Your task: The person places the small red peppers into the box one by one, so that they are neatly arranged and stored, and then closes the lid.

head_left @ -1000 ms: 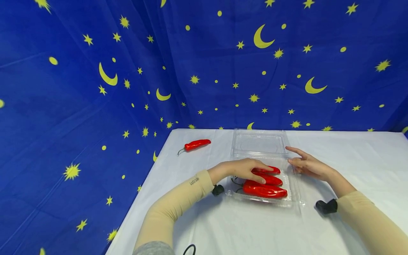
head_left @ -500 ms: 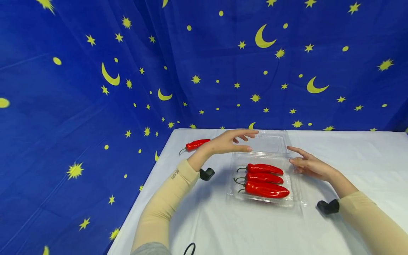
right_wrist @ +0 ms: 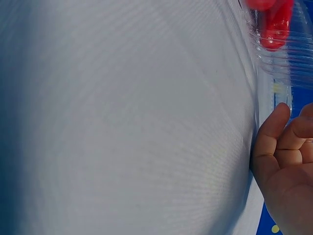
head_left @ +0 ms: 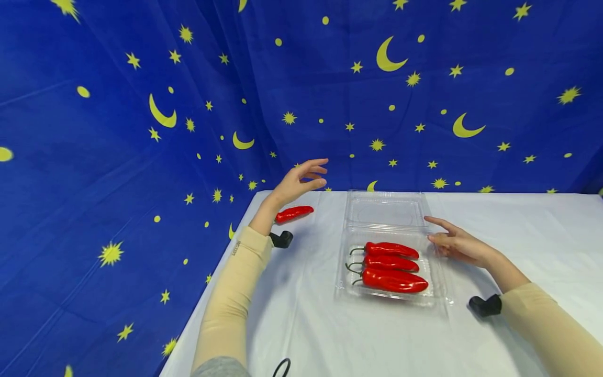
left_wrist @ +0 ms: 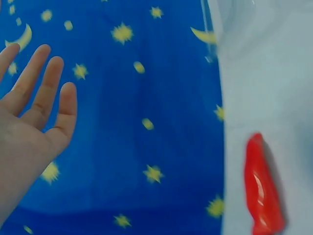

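Note:
Three red chili peppers [head_left: 394, 280] lie side by side in the base of a clear plastic clamshell container [head_left: 438, 283], stems to the left. Its lid [head_left: 386, 212] is folded back flat behind it. Another red chili pepper [head_left: 294, 213] lies on the cloth at the back left; its stem end is hidden by the left wrist. Above that pepper my left hand [head_left: 301, 180] is raised, fingers spread and holding nothing. At the container's right edge is my right hand [head_left: 459, 245], index finger stretched toward the lid's corner; whether it touches the plastic, I cannot tell.
A white cloth [head_left: 367, 335] covers the table, and a blue curtain [head_left: 301, 94] with yellow moons and stars hangs behind and on the left. A thin black cable loop [head_left: 281, 367] lies at the front edge. Black wrist cameras sit under both forearms.
My left hand has lifted off the peppers in the container and moved left and back, up over the loose pepper. The right hand and container have stayed in place.

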`<state>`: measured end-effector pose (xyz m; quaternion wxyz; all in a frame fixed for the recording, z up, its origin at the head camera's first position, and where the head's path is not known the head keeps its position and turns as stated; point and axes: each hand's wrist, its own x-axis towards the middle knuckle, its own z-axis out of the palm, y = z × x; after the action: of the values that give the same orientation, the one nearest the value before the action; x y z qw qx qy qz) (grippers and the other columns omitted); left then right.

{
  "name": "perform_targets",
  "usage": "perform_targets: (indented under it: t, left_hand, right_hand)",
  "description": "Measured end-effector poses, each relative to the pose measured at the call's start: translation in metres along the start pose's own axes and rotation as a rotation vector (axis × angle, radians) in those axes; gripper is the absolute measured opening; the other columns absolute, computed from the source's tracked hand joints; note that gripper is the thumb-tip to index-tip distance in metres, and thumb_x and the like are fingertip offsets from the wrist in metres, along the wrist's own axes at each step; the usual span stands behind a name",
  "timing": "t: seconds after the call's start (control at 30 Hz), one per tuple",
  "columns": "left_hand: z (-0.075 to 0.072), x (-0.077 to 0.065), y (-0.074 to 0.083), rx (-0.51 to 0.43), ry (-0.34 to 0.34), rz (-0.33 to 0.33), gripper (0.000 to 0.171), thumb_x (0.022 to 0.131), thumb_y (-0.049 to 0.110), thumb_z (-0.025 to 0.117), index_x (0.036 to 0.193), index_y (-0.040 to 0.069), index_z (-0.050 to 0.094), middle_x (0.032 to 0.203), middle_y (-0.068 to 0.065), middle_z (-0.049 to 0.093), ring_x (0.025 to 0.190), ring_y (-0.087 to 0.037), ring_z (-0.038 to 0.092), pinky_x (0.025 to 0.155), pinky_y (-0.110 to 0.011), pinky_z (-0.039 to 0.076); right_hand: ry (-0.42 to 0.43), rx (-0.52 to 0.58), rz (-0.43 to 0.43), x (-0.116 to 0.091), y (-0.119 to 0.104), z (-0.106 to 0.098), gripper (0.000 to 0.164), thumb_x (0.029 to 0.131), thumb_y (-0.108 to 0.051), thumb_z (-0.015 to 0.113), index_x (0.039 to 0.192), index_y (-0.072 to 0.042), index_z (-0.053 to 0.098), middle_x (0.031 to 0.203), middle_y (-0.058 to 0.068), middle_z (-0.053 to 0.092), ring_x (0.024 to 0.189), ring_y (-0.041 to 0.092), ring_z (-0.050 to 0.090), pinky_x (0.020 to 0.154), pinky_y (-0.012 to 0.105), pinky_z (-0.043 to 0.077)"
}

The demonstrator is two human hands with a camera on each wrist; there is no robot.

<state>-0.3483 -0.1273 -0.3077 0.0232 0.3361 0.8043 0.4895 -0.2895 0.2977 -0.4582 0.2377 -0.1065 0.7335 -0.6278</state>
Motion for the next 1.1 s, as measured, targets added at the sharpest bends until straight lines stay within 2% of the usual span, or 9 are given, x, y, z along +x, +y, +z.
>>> perform_targets:
  t: [0.17,0.43,0.67,0.83,0.93,1.1]
  left_hand:
    - [-0.014,0.003,-0.026,-0.059,0.096,-0.063,0.05,0.093,0.009,0.06,0.14,0.003,0.044,0.127,-0.02,0.054,0.116,-0.035,0.05,0.094,-0.043,0.043]
    - [-0.023,-0.002,-0.062,-0.047,0.221,-0.2,0.05,0.091,0.019,0.065,0.138,0.013,0.049,0.124,-0.013,0.057,0.112,-0.025,0.054,0.095,-0.04,0.043]
    - [-0.02,-0.015,-0.102,-0.026,0.253,-0.318,0.055,0.089,0.025,0.068,0.139,0.014,0.047,0.13,-0.016,0.052,0.118,-0.028,0.049,0.099,-0.043,0.039]
    - [-0.012,-0.024,-0.127,0.046,0.261,-0.397,0.059,0.087,0.027,0.069,0.14,0.016,0.046,0.135,-0.017,0.047,0.125,-0.032,0.041,0.104,-0.046,0.032]
    - [-0.006,-0.028,-0.137,0.095,0.257,-0.425,0.06,0.088,0.028,0.069,0.141,0.014,0.045,0.139,-0.021,0.043,0.128,-0.036,0.036,0.105,-0.049,0.029]
    - [-0.003,-0.031,-0.146,0.163,0.276,-0.453,0.061,0.087,0.029,0.069,0.14,0.01,0.046,0.14,-0.02,0.042,0.128,-0.035,0.037,0.104,-0.051,0.028]
  right_hand:
    - [0.005,0.003,0.0,-0.002,-0.003,-0.003,0.073,0.098,-0.016,0.051,0.151,-0.008,0.003,0.077,0.005,0.047,0.064,0.017,0.044,0.062,0.03,0.041]
    - [0.019,-0.003,0.006,-0.001,-0.005,-0.004,0.074,0.097,-0.019,0.053,0.152,-0.009,0.004,0.08,0.007,0.048,0.065,0.018,0.045,0.063,0.03,0.041]
    - [0.017,-0.004,0.011,0.0,-0.004,-0.004,0.073,0.097,-0.018,0.053,0.152,-0.01,0.005,0.077,0.006,0.045,0.065,0.018,0.044,0.062,0.03,0.04]
    - [0.014,-0.009,0.021,0.0,-0.002,-0.004,0.073,0.097,-0.019,0.053,0.151,-0.01,0.005,0.075,0.005,0.044,0.064,0.018,0.043,0.062,0.029,0.04]
    - [0.013,-0.005,0.016,-0.001,0.001,-0.004,0.072,0.098,-0.019,0.052,0.151,-0.01,0.005,0.075,0.005,0.044,0.064,0.017,0.043,0.061,0.029,0.04]
    - [0.01,-0.002,0.007,-0.003,0.004,-0.001,0.072,0.098,-0.019,0.052,0.151,-0.01,0.005,0.075,0.005,0.044,0.063,0.017,0.043,0.061,0.029,0.039]
